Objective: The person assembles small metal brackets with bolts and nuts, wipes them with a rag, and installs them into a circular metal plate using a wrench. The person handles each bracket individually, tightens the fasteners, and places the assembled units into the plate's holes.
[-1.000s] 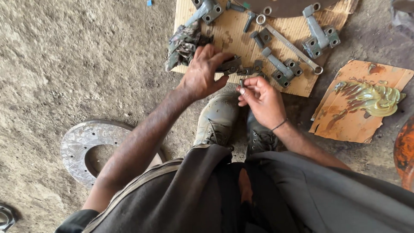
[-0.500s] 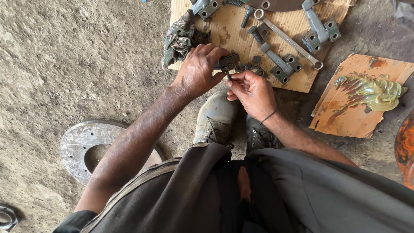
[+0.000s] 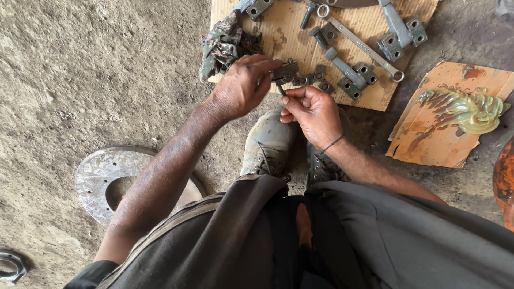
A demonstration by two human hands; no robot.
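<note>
Hands meet just below the cardboard sheet (image 3: 289,37): left hand (image 3: 241,88) pinches a small metal bracket (image 3: 285,71), right hand (image 3: 313,109) grips a thin pin (image 3: 281,90) against it.

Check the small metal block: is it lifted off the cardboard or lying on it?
Lifted. The left hand pinches the small metal block above the cardboard sheet, while the right hand meets it from below.

A small dark grey metal block (image 3: 285,71) sits pinched between both hands, with a thin pin (image 3: 281,89) below it, just above the cardboard.
</note>
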